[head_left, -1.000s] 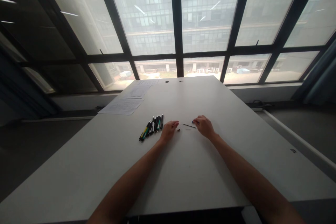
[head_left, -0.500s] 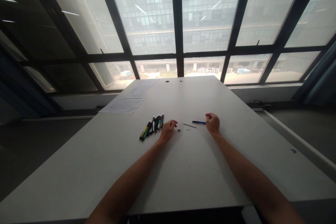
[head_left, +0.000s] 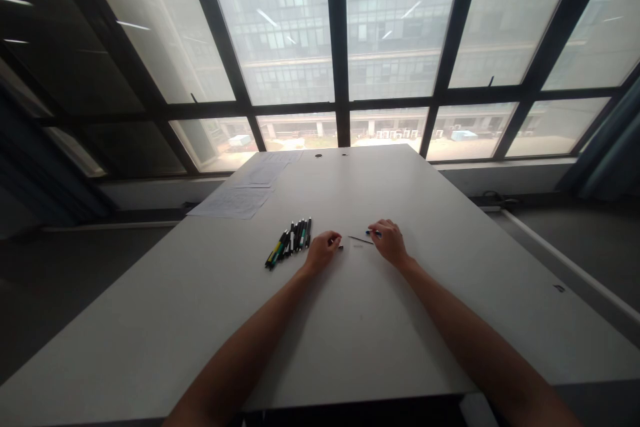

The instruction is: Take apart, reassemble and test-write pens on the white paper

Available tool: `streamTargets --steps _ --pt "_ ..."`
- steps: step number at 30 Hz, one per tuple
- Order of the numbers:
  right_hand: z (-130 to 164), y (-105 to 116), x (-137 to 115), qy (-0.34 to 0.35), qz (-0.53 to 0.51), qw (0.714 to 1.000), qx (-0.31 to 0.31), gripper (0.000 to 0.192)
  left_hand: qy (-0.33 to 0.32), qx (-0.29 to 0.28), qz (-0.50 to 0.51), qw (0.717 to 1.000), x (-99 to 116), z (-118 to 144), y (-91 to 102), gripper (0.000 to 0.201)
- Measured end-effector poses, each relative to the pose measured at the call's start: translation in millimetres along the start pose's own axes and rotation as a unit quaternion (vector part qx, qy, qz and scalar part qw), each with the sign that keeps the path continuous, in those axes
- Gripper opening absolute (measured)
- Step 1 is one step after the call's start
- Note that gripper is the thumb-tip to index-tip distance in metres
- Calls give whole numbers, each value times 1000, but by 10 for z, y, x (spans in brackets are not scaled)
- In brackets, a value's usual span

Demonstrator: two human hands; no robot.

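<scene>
Blue pen (head_left: 368, 232), one: lying right of centre on the table (head_left: 320, 333), mostly hidden under the right hand (head_left: 387, 240), its dark end showing to the left of the fingers. Right grip: fingers bent down over the pen; from where I stand I cannot tell whether they pinch it.

Thin dark rod (head_left: 361, 239), one: flat on the table, slanting between the two hands, its right end just beside the right hand.

Pale sliver (head_left: 358, 246), one: on the near side of the rod; too small to identify.

Small dark piece (head_left: 341, 247), one: just beside the left hand (head_left: 323, 250), at its right. Left grip: fingers curled inward; whether anything is held, I cannot tell.

Pens (head_left: 290, 243), a group: left of the left hand, laid side by side and slanting, mostly black, with yellow, green and white markings.

Paper sheets (head_left: 230, 203), several: along the far left edge of the table, overlapping.

Windows (head_left: 290, 27), dark-framed: beyond the far end; building opposite.

Curtains (head_left: 35, 160), blue: at far left and right.
</scene>
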State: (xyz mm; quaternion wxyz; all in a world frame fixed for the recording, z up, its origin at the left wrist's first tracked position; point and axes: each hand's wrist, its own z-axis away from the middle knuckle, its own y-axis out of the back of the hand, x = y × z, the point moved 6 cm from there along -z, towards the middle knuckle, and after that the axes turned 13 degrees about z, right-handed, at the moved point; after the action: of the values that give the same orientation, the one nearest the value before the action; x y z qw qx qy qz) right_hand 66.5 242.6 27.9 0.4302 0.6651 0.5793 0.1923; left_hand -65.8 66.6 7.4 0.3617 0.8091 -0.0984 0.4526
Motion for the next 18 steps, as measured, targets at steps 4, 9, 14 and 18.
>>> streamTargets --steps 4,9,14,18 --pt "15 -45 -94 36 -9 999 -31 15 -11 14 0 1000 18 0 11 27" --pt "33 -88 -138 47 5 997 -68 15 -29 7 -3 1000 80 23 8 22" --pt "43 -113 -139 51 10 995 -85 17 -39 4 -17 999 82 31 -3 22" --pt "54 -147 -158 61 16 991 -118 18 -44 -2 -36 998 92 34 -8 17"
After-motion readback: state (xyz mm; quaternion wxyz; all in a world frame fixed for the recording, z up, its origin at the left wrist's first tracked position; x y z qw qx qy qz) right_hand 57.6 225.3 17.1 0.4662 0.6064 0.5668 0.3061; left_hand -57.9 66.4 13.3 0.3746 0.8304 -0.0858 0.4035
